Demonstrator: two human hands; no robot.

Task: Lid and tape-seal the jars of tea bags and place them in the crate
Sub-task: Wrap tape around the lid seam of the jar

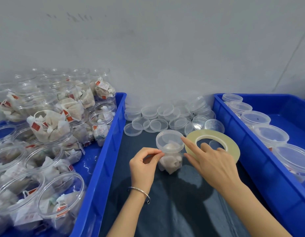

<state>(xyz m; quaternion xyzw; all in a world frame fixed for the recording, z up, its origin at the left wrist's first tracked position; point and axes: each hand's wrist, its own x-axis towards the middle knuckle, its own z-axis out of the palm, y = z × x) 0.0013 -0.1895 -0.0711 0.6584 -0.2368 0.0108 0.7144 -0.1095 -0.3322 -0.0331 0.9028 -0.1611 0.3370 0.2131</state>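
Fingers: left hand (143, 165) thumb + index pinched together at the lid seam, lower-left side of the jar, prob. on the tape end; tape itself too clear to see. Right hand (215, 164) index straight, tip touching the lid rim on the jar's right side; other fingers curled round the tape roll (212, 145), thumb through its core.
Jar: lidded jar of tea bags (169, 151) at frame centre, upright on the dark tabletop (165, 202), long axis vertical, between the 2 hands.
Key relation: roll sits just right of the jar, lying roughly flat, touching or nearly touching it; seam runs round the lid edge, so the tape has to travel round the far side from left pinch to right roll. Judged: sealing wrap just started or about to.
Nearer hand: both at the jar; right nearer to the destination crate.
Edges: loose lids (165, 117) piled close behind the jar, tight for the roll to swing back there.
Room: open tabletop toward frame bottom; easier to turn the jar than circle the roll.
Crates: right blue crate (234, 127) holds lidded jars along its left wall, free floor further right. Left blue crate (112, 134) full of unlidded jars.
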